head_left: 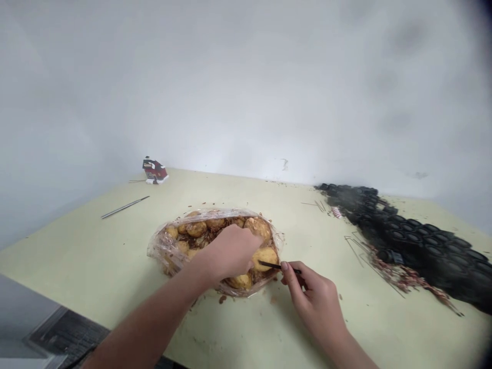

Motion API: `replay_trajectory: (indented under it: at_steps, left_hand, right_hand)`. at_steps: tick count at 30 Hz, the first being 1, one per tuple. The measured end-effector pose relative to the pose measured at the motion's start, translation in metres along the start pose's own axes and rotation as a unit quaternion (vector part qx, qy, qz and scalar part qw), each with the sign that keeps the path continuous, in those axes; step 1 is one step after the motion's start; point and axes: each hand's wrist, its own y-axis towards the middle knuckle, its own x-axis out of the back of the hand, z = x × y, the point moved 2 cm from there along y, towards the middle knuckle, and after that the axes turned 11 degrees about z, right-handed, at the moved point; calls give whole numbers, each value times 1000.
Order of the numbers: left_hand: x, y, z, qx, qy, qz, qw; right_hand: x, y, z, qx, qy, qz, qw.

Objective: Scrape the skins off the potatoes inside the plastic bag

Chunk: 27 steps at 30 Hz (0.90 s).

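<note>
— What is your left hand [229, 251] doing in the clear plastic bag [161, 246]?

— Its grip is closed over one of the yellow-brown round pieces [264, 256] at the bag's near right side, in the middle of the table [96, 256]. I'd keep that piece pinned firmly so it can't roll.

— And your right hand [313, 294]?

— It pinches a thin dark tool [274, 265], tip touching that same piece. Work with short, shallow strokes, I'd say, pointed away from your left fingers.

— Further right?

— A heap of small black round parts [418, 238], well apart.
</note>
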Motion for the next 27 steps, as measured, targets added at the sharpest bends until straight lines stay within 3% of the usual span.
replay_trajectory:
  at_steps: [5, 11, 20, 24, 27]
  left_hand:
    - [9, -1, 10, -40, 9, 43, 998]
    - [31, -8, 24, -54, -6, 65, 996]
    - [54, -24, 18, -98, 5, -6, 995]
    - [44, -23, 12, -121, 63, -8, 991]
    - [14, -33, -3, -173, 90, -27, 981]
  right_hand:
    - [-1, -1, 2, -16, 1, -6, 1000]
    - [-2, 0, 2, 20, 5, -2, 1000]
    - [-3, -2, 4, 23, 13, -10, 1000]
    - [-2, 1, 4, 47, 6, -18, 999]
    - [-3, 4, 5, 99, 3, -12, 995]
